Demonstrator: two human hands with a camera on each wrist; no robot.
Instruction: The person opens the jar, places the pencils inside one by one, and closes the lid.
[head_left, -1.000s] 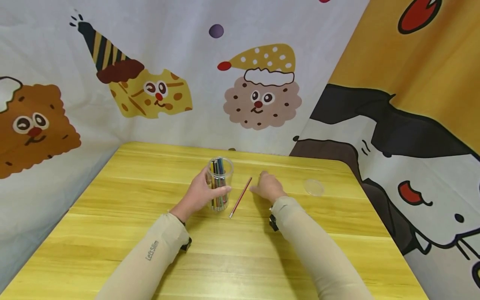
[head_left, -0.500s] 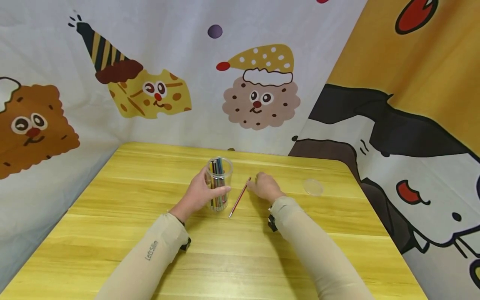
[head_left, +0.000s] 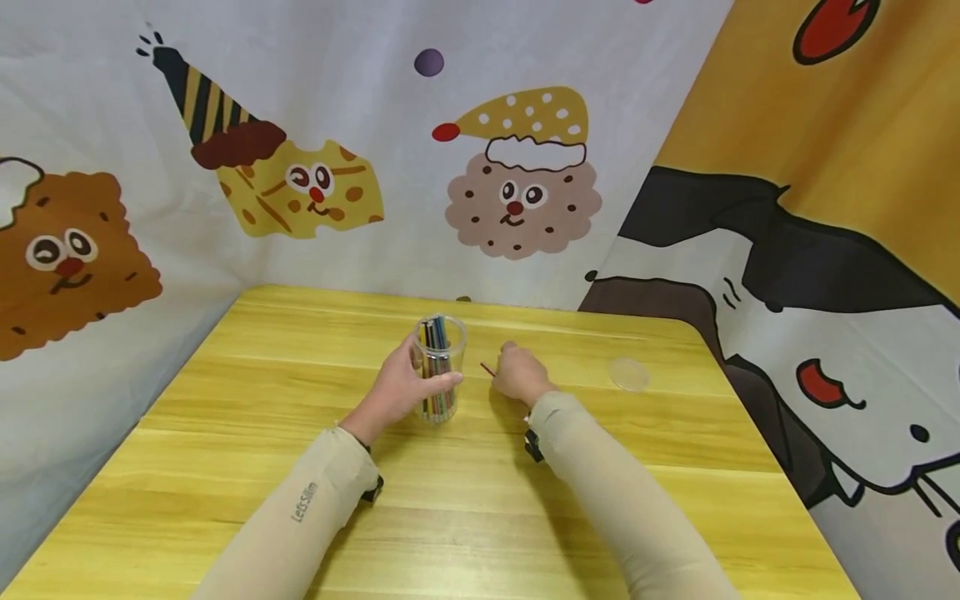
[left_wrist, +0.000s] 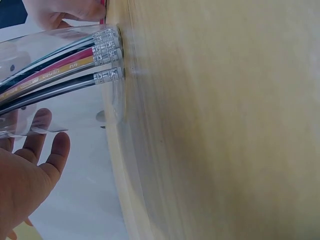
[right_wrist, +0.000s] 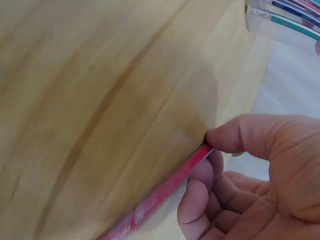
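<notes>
My left hand [head_left: 397,385] grips a clear plastic cup [head_left: 460,354] standing upright on the table, thumb across its front. Several pencils [head_left: 435,337] in mixed colours stand inside it, and the left wrist view shows their silver ferrules [left_wrist: 107,75] at the cup's bottom. To the right of the cup, my right hand [head_left: 522,375] pinches a red pencil [right_wrist: 165,191] near one end between thumb and fingers. In the head view only a short end of this pencil pokes out left of the hand; the rest is hidden.
A clear round lid [head_left: 628,375] lies flat on the wooden table [head_left: 450,517], right of my right hand. Behind the table hangs a cloth [head_left: 360,92] printed with cartoon figures, which continues along the right side.
My right hand has moved slightly left and taken hold of the red pencil, which lay on the table and has now turned out of its earlier slant. The left hand and cup stay put.
</notes>
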